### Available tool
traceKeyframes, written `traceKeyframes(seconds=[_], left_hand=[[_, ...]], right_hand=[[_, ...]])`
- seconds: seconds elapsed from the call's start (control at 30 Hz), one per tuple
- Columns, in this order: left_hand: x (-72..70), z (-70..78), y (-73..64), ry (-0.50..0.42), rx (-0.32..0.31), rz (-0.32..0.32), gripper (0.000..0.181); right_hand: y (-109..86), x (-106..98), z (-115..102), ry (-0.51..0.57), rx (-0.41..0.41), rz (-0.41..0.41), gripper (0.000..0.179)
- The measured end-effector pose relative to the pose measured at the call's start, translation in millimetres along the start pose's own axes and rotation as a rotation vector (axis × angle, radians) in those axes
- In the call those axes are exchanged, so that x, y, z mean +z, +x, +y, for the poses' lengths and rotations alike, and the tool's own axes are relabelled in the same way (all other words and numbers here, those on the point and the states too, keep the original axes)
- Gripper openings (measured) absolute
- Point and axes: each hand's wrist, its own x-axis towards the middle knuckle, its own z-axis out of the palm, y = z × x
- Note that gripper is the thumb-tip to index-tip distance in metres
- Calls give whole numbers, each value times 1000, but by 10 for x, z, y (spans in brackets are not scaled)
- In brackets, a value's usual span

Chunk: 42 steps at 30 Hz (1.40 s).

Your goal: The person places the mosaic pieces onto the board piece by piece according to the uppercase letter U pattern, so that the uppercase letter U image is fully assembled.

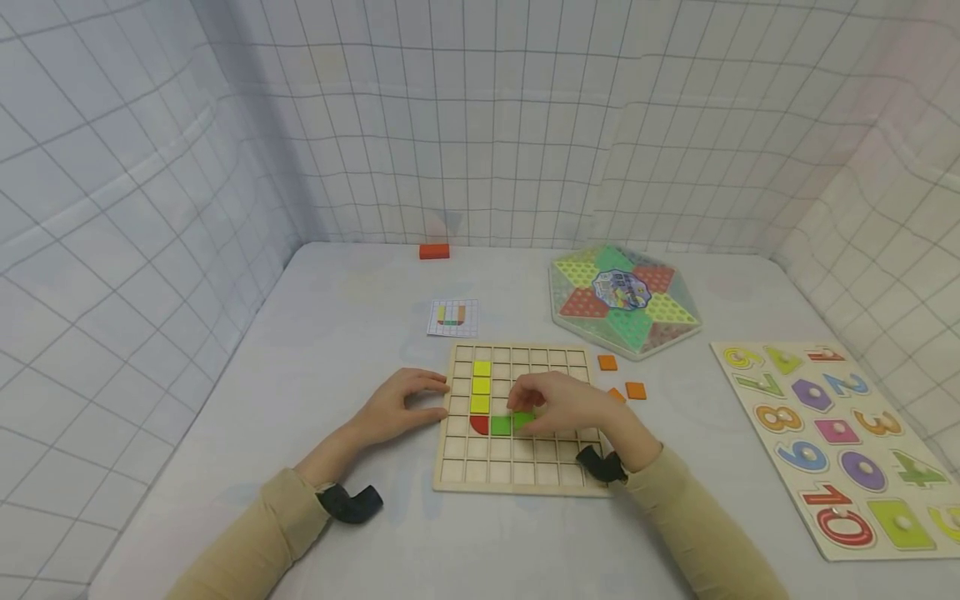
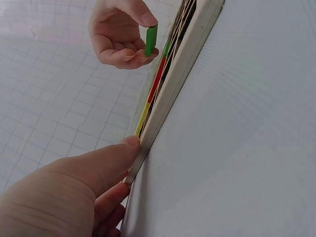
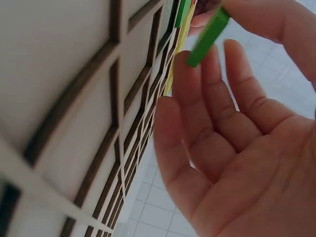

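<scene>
A wooden grid board (image 1: 487,488) lies flat on the table. Three yellow square tiles (image 1: 481,386) form a column in it, above a red quarter-round tile (image 1: 480,425). To the right of the red piece is a green square tile (image 1: 500,426). My right hand (image 1: 558,402) is over the board, pinching another green square tile (image 3: 207,40) between thumb and fingertips; in the left wrist view this green tile (image 2: 151,40) stands on edge, raised off the grid. My left hand (image 1: 397,404) touches the board's left edge with thumb and fingertips spread along it.
Several orange square tiles (image 1: 636,390) lie right of the board. Behind it are a small pattern card (image 1: 452,318) and a red block (image 1: 434,252). A hexagonal star-patterned game board (image 1: 626,292) sits back right, a number puzzle board (image 1: 817,417) far right.
</scene>
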Motion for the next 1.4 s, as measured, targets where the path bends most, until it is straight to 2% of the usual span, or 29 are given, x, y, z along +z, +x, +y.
traceKeyframes(seconds=[0.17, 0.6, 1.4], left_hand=[[-1, 4, 3, 1, 17, 8, 37], [-16, 12, 10, 4, 21, 9, 38], [-4, 0, 10, -2, -4, -3, 38]], right_hand=[[26, 38, 1, -15, 28, -3, 25], [31, 38, 4, -26, 24, -21, 21], [40, 83, 38, -53, 38, -8, 23]])
